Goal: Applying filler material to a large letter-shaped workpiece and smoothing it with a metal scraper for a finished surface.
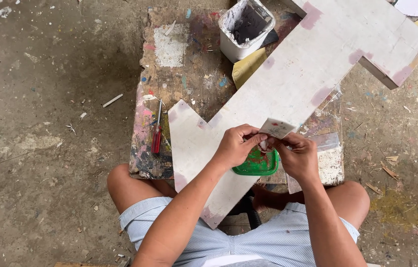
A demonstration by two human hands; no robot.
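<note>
While one white panel [288,84] spans the bench, both hands, left [236,146] and right [298,155], pinch one small card [277,127].

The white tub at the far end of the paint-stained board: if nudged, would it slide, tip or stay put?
The white tub looks like thin plastic and mostly empty apart from grey residue, so probably light. It stands upright on a squarish base, so it would likely slide rather than roll. The rough, paint-crusted board might catch its edge and tip it.

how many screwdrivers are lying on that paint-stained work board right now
1: a red-handled screwdriver lies near the board's left edge, beside the white panel. Others may be hidden under the panel.
</note>
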